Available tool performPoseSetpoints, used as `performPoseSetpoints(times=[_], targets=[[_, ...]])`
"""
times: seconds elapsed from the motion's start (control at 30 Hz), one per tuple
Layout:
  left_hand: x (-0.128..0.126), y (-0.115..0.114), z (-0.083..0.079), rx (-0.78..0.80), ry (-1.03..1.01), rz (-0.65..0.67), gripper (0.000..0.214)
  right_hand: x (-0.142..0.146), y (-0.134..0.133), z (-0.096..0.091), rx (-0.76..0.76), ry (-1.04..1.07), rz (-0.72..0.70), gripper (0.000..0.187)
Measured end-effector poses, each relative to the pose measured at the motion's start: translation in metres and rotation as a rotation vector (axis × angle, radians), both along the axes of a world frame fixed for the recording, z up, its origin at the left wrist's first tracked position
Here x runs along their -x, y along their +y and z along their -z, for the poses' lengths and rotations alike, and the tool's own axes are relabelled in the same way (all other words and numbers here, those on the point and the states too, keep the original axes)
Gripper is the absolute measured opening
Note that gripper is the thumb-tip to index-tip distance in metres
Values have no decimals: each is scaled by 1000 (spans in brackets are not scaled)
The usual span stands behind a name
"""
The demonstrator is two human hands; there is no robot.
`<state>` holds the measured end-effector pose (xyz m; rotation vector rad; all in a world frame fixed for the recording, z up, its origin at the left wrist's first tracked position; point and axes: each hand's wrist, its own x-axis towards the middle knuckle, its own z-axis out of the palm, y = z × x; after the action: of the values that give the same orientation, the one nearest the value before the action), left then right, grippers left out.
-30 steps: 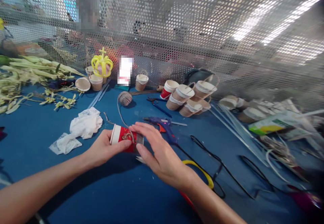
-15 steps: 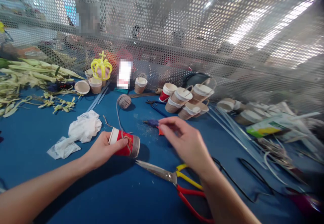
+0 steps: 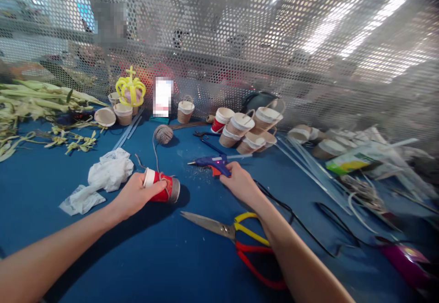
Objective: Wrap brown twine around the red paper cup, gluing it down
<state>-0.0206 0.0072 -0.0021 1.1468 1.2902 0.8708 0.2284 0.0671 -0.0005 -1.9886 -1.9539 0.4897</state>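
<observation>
My left hand (image 3: 135, 195) is closed around a red and white paper cup (image 3: 162, 197), which lies tilted on its side just over the table. Grey twine (image 3: 175, 190) is wound about the cup's base end, and a strand crosses the red side under my thumb. That strand leads back to a ball of twine (image 3: 163, 134). The fingers of my right hand (image 3: 240, 182) are closed on the handle of a blue hot glue gun (image 3: 206, 161) with an orange trigger. Its nozzle points left and a small light glows on its body.
Large scissors (image 3: 219, 228) with yellow and red handles lie below the glue gun. A crumpled white cloth (image 3: 111, 170) is at left. Several wrapped cups (image 3: 238, 127) and pliers (image 3: 202, 135) stand or lie farther back. Glue sticks (image 3: 305, 168) and a black cord (image 3: 288, 207) occupy the right.
My right hand has come down and back from beside the glue gun onto its handle, uncovering the gun's body. My left hand still holds the cup. The whole view has shifted slightly.
</observation>
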Motion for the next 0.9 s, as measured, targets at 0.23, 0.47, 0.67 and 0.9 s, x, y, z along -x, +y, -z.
performPoseSetpoints(times=[0.23,0.47,0.67,0.9], targets=[[2,2,5,23,0,15,26,3,-30,-37,175,398,-128,25],[4,3,4,-8,54,61,27,29,-62,-41,321,572,-143,23],[4,4,2,-10,3,79,28,34,-74,-31,282,427,-140,24],[2,4,2,-2,-7,91,27,32,-77,-27,74,205,-243,18]])
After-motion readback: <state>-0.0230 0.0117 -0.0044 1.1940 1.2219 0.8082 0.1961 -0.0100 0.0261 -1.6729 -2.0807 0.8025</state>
